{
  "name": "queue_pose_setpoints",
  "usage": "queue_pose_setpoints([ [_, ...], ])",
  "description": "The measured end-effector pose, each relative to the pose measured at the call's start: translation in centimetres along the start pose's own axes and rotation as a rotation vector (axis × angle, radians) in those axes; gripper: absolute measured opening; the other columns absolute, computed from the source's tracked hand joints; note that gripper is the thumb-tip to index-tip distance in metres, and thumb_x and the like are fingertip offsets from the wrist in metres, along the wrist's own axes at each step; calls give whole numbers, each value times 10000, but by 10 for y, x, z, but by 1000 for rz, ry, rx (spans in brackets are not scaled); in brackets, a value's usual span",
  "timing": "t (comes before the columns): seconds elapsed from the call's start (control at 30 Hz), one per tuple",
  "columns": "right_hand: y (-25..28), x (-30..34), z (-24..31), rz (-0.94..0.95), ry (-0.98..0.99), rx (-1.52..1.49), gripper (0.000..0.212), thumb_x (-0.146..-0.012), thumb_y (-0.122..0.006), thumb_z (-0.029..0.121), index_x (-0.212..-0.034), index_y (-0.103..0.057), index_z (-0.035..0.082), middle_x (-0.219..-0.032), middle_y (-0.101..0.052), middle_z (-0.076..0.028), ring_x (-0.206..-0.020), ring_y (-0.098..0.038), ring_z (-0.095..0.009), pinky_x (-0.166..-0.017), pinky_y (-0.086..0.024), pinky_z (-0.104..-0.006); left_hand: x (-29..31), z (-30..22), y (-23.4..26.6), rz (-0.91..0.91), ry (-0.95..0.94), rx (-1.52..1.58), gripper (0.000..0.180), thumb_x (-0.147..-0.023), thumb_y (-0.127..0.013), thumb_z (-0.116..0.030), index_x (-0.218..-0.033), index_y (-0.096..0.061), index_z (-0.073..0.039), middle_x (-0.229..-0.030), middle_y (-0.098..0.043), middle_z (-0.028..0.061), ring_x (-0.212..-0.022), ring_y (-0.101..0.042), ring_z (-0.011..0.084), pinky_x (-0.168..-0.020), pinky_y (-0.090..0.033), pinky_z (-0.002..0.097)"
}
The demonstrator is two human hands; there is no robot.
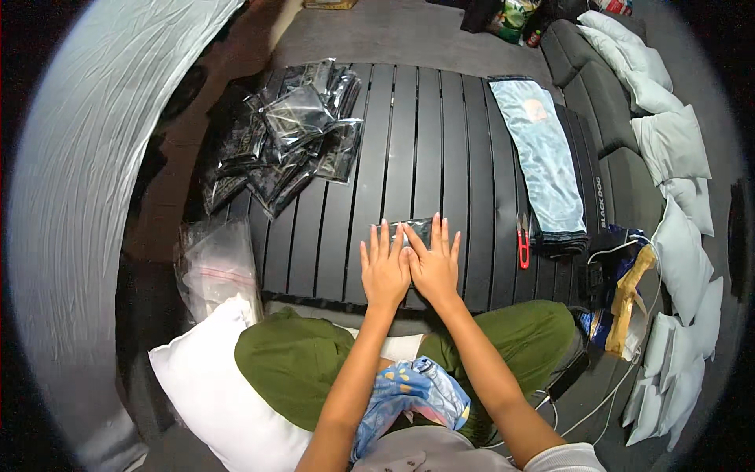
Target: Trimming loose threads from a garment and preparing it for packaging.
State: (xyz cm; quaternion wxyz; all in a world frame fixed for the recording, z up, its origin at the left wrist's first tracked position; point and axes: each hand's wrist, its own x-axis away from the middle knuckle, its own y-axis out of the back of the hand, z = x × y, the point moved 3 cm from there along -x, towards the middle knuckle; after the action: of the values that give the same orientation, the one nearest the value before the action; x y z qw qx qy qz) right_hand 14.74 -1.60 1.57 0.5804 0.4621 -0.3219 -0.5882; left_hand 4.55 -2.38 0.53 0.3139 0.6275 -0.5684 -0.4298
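Note:
My left hand [385,267] and my right hand [434,266] lie flat side by side at the near part of the black slatted table [397,141]. Their fingers are stretched out, and the two thumbs and index fingers meet in the middle. Both press down on a dark packet in shiny clear plastic [421,230]. Only its far edge shows between and beyond my fingers; my hands cover the rest. A heap of similar black plastic-wrapped packets [295,118] is piled at the table's far left.
On the right lies a light blue cloth [539,149] over dark folded ones, beside red-handled scissors [524,242]. Clear plastic bags [219,267] hang at the near left corner. A white pillow [228,385] sits by my left leg. White cables [621,370] and a grey sofa [590,86] with pillows line the right.

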Motion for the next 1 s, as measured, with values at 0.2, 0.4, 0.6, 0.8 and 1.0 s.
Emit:
queue_pose_setpoints([
  [0.2, 0, -2, -2, 19, -15, -38, 402, -835, -445, 303, -1234, -454, 258, -1355, -232, -230, -1260, -216, -365, -1005, -104, -530, -1, -2, 1, -22, -1, -76, 406, -871, -378, -283, -1258, -428, -172, -1325, -355, 99, -1244, -294, 267, -1010, -184, 475],
  [0.4, 2, -2, 1, 12, -5, 0, 406, -829, -452, 313, -1231, -457, 258, -1354, -241, -220, -1257, -226, -361, -1008, -117, -522, -1, -4, 2, -24, 24, -119, 406, -872, -367, -289, -1262, -422, -191, -1328, -354, 89, -1251, -287, 253, -1013, -168, 484],
  [0.6, 0, 2, 4, -18, 20, 4, 388, -851, -427, 276, -1236, -448, 239, -1356, -244, -212, -1250, -241, -358, -1018, -135, -494, 4, 2, 3, -36, -5, -81, 423, -878, -352, -276, -1272, -401, -132, -1335, -336, 114, -1258, -269, 262, -1019, -164, 472],
  [0.8, 4, 6, -55, -365, -356, -976, 332, -867, -459, 156, -1170, -445, 18, -1151, -470, -114, -1035, -470, -202, -871, -372, -308, 21, 30, 13, -294, 314, 695, 385, -888, -368, -124, -1251, -362, 3, -1230, -433, 164, -1147, -407, 247, -957, -298, 332],
  [1.0, 12, 17, -65, -26, -709, -1285, 364, -790, -563, 171, -1098, -443, 18, -855, -550, -28, -654, -499, -81, -531, -400, -209, 30, 65, 1, -11, 615, 1015, 369, -810, -543, -155, -1115, -459, 35, -770, -588, 51, -657, -542, 102, -551, -428, 212],
])
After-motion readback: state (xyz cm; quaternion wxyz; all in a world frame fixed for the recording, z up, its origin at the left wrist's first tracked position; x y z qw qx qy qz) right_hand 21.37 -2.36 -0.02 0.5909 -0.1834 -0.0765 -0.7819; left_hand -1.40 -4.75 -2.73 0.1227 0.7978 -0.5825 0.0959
